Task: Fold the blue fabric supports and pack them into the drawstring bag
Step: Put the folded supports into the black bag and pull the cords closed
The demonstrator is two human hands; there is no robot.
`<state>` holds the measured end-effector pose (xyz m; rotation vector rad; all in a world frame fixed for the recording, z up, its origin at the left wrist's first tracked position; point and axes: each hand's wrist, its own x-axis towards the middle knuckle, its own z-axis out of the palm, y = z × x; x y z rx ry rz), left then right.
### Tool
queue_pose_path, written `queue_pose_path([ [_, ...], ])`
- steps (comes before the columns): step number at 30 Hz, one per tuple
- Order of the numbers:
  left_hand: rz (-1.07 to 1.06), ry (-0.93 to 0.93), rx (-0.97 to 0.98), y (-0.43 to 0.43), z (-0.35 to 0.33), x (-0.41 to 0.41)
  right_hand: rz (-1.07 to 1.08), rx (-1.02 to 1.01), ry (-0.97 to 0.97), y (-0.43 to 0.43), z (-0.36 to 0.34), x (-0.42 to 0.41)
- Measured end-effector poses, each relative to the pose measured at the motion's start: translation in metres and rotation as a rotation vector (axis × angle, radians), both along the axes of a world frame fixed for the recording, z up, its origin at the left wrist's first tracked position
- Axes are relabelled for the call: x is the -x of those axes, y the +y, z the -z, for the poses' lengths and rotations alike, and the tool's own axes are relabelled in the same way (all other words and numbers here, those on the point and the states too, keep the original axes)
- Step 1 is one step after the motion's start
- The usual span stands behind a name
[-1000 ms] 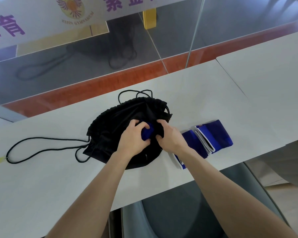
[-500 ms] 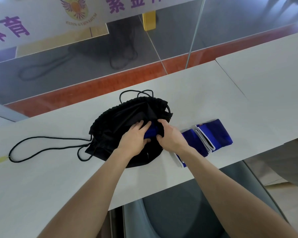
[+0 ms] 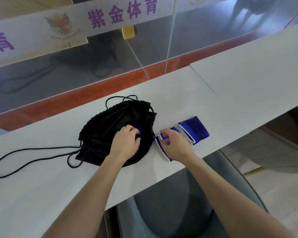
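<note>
The black drawstring bag (image 3: 108,124) lies open on the white table (image 3: 239,86). My left hand (image 3: 126,143) rests on the bag's mouth, its fingers curled around a blue fabric support (image 3: 141,130) that sits mostly inside the bag. To the right of the bag lie two folded blue supports with white edges. My right hand (image 3: 176,146) covers the near support (image 3: 159,145), with thumb and fingers closed on its white edge. The far support (image 3: 194,127) lies untouched just beyond it.
The bag's black cord (image 3: 33,152) loops out to the left across the table. A glass wall with purple lettering stands right behind the table. A grey chair (image 3: 170,212) sits under the near edge. A seam (image 3: 203,81) splits the tabletop on the right.
My right hand has left the bag and moved right onto the near folded support. My left hand stays at the bag's mouth, and the blue support there has sunk deeper inside.
</note>
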<state>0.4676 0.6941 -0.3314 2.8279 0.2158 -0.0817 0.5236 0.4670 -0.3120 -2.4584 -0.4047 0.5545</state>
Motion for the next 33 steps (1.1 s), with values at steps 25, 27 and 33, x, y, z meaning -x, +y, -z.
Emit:
queue_pose_path([
  [25, -0.825, 0.347, 0.586, -0.153, 0.055, -0.016, 0.447, -0.186, 0.232, -0.163, 0.020, -0.080],
  [27, -0.819, 0.379, 0.611, -0.153, 0.056, -0.014, 0.432, -0.259, 0.277, -0.168, 0.009, -0.073],
  [33, -0.820, 0.348, 0.646, -0.152, 0.053, -0.001, 0.520, -0.670, 0.585, -0.138, -0.003, -0.058],
])
